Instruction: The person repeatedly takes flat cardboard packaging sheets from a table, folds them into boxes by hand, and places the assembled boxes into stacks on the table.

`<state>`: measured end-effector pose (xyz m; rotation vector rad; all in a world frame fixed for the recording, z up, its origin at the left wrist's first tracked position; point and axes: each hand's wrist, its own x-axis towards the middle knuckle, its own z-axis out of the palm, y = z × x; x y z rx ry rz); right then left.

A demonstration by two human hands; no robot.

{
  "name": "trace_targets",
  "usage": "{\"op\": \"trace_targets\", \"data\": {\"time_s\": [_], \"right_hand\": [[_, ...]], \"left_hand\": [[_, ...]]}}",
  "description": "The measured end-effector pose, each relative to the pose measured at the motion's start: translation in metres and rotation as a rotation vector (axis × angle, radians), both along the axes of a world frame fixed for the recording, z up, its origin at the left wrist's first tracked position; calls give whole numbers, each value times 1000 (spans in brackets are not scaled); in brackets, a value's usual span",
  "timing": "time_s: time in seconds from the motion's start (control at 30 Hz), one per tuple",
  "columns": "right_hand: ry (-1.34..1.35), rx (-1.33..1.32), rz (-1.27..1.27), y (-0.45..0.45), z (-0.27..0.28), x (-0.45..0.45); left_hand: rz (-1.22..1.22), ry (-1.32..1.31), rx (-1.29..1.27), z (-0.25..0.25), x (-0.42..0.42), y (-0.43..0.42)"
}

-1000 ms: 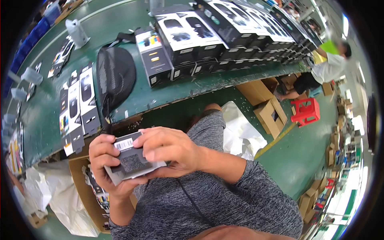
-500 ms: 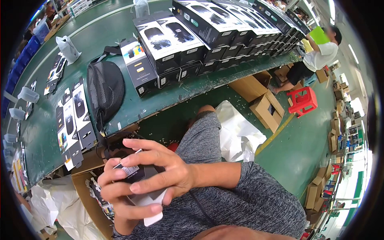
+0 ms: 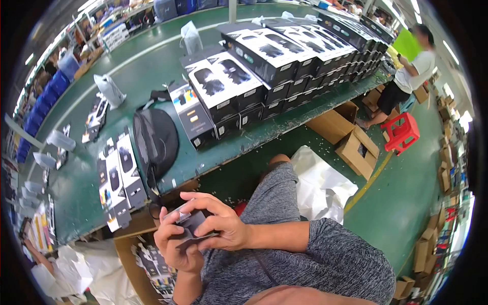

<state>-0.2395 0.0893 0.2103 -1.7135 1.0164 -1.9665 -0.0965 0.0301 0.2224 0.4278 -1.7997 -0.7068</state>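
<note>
A dark carton (image 3: 192, 223) with grey inner flaps is held between my two hands over my lap. My left hand (image 3: 174, 246) wraps its fingers around the near left side. From the right, my right hand (image 3: 223, 223) grips the opposite side, fingers bent over the flaps. Part of the carton is hidden behind my fingers. Just past my hands, flattened printed cartons (image 3: 118, 175) lie on the green table (image 3: 168, 198). Beside them rests a black mesh bag (image 3: 156, 140) with a strap.
Stacked black-and-white product boxes (image 3: 284, 61) line the table. Below my hands stands an open cardboard box (image 3: 127, 259) holding printed cartons. White sheeting (image 3: 320, 185) lies by my knee. A red stool (image 3: 401, 133) and a person (image 3: 414, 71) are at the right; another person's arm (image 3: 38, 254) shows left.
The view has shifted, so the table and boxes sit further right and lower. My right fingers have curled in over the carton's flaps, and the carton has turned in my hands.
</note>
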Motion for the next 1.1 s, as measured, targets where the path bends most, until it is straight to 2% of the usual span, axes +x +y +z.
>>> {"op": "trace_targets", "data": {"time_s": [0.2,0.27,0.3,0.43,0.47,0.53,0.6,0.67,0.73,0.77,0.8,0.87,0.93,1.0,1.07,1.1], "right_hand": [[30,-109,-46,13,10,-16],[-294,-124,-38,12,7,-6],[-292,-144,-22,13,6,-7],[-231,-118,130,20,7,-27],[-263,-50,215,21,9,-32],[-267,-43,341,9,4,-35],[-116,-88,243,-3,-5,-44],[146,-48,-104,-3,-2,-56],[228,-70,60,-1,0,-59],[188,-7,111,2,3,-57],[204,3,101,2,3,-59],[239,27,70,3,4,-62],[-32,2,175,6,-11,-49],[-295,38,167,7,-11,-26],[-533,263,166,10,0,-18],[-625,375,251,9,2,-17]], "left_hand": [[-105,-68,-126,7,0,0],[-137,177,75,8,-23,8],[-176,44,181,19,-24,9],[-723,-5,385,2,-4,-8],[-776,-48,578,-5,8,-11],[-857,-542,674,6,10,-35],[-731,-394,707,-5,12,-32],[-554,-369,767,3,10,-22],[-550,-367,565,0,12,-28],[-514,-365,514,5,11,-26],[-475,-363,464,9,10,-24],[-372,-461,175,19,6,-28],[-170,-464,-54,10,2,-24],[-165,-437,-105,15,0,-23],[-134,-394,-166,15,1,-23],[-129,-404,-196,17,2,-23]]}}
